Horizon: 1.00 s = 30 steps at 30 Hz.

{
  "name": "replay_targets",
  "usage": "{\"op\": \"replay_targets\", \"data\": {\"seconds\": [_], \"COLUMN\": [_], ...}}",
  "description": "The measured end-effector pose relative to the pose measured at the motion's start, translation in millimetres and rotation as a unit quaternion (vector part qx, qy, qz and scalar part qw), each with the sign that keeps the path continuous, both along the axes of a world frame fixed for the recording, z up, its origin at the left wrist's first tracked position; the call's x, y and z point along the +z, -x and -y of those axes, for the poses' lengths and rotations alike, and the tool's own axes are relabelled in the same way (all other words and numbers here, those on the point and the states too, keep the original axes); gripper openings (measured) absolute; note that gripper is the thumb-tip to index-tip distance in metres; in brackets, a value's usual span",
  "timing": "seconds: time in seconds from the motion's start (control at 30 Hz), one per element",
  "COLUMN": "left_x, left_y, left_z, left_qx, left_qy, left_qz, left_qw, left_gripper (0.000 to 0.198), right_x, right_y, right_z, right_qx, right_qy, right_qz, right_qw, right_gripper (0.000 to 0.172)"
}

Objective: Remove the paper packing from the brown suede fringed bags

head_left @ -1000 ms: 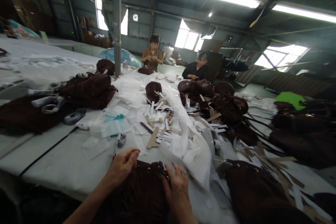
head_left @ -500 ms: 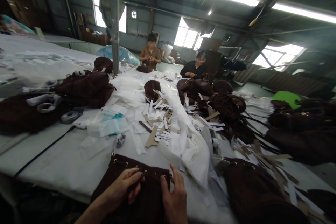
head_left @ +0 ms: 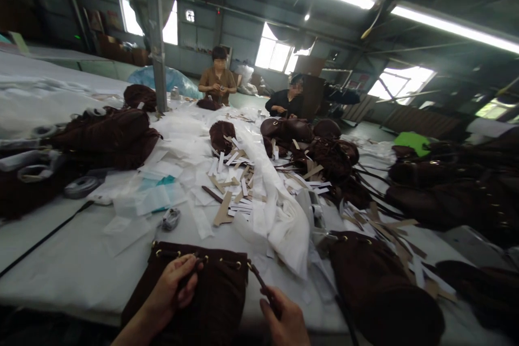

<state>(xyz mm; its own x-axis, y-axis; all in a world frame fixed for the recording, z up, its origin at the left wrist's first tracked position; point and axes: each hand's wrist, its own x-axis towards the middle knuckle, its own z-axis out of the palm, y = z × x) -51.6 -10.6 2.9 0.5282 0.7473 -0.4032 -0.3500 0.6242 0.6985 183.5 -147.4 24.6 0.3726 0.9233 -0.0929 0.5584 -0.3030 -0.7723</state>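
Note:
A dark brown drawstring bag (head_left: 219, 292) with brass eyelets along its top edge lies at the table's front. My left hand (head_left: 176, 281) is closed in a pinch on a dark drawstring cord (head_left: 198, 263) at the front eyelets. Beyond the bag's right corner, my right hand (head_left: 284, 316) grips the other stretch of the cord, which runs out of the corner eyelet and slants down to my fingers. Short lengths of cord show threaded through the eyelets. To the right lies another brown bag (head_left: 365, 275) with eyelets.
White and tan card strips (head_left: 239, 194) are scattered mid-table beside a bunched white sheet (head_left: 287, 227). Brown bags (head_left: 105, 135) are piled left, with more bags (head_left: 328, 157) right. A grey coil (head_left: 171, 219) lies behind my bag. Two people (head_left: 218, 84) sit at the far end.
My right hand has moved from the bag's top right corner outward to the right and down, drawing the cord out straight. My left hand stays at the front eyelets. The view has shifted right.

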Motion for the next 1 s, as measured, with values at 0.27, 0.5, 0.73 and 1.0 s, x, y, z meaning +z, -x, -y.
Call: {"op": "replay_targets", "data": {"seconds": [0.27,0.5,0.73,1.0], "left_x": [-6.6,-4.1,-21.4,-25.3], "left_y": [-12,-12,-25,-38], "left_z": [-32,-51,-51,-51], "left_qx": [-0.058,-0.112,-0.068,-0.090], "left_qy": [-0.103,-0.281,-0.340,-0.391], "left_qz": [-0.117,-0.251,-0.317,-0.351], "left_qw": [0.986,0.920,0.883,0.846], "left_gripper": [0.043,0.046,0.049,0.044], "right_x": [172.9,345.3,404.2,401.4], "right_y": [-137,-133,-160,-132], "right_z": [46,-3,-16,2], "right_qx": [-0.090,-0.199,-0.376,-0.230], "right_qy": [-0.126,-0.214,-0.030,-0.387], "right_qz": [0.631,0.743,0.606,0.003], "right_qw": [0.760,0.602,0.701,0.893], "right_gripper": [0.040,0.061,0.073,0.034]}}
